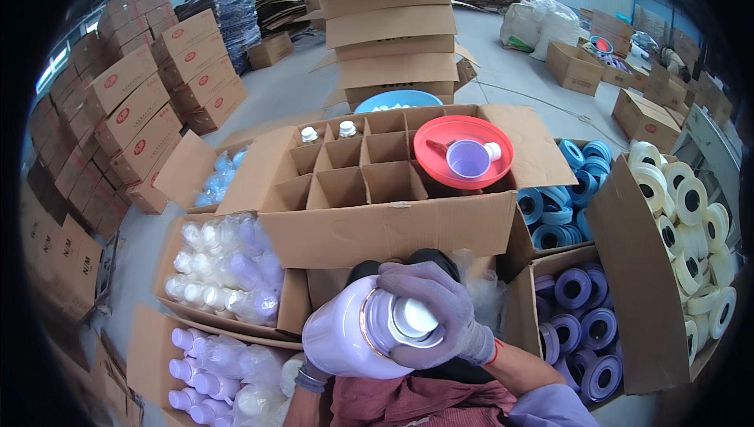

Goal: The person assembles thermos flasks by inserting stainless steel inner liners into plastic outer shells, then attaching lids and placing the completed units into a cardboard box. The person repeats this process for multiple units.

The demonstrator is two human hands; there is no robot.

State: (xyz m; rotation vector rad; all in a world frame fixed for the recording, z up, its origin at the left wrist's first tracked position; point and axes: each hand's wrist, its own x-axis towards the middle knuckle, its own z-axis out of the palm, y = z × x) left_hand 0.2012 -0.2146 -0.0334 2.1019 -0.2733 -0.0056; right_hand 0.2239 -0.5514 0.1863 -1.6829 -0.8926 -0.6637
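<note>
A light purple vacuum flask (pixel 339 331) is tilted in front of my lap, its top toward the right. At its mouth, a white stopper (pixel 416 318) sits inside a silvery neck ring. My right hand (pixel 448 309), in a grey glove, is closed around the neck end, fingers curled over the stopper. My left hand (pixel 312 377), also gloved, holds the flask's body from below and behind; its fingers are mostly hidden by the flask. Just beyond stands an open carton (pixel 385 227) with cardboard dividers, two white-capped bottles (pixel 347 129) in its far cells.
On the carton rests a red tray (pixel 463 179) with a purple cup (pixel 466 160). At left, boxes hold bagged white cups (pixel 208 237) and purple cups (pixel 216 385). At right are purple rings (pixel 572 289), blue rings (pixel 583 186) and cream rings (pixel 691 201). Stacked cartons (pixel 122 117) stand farther left.
</note>
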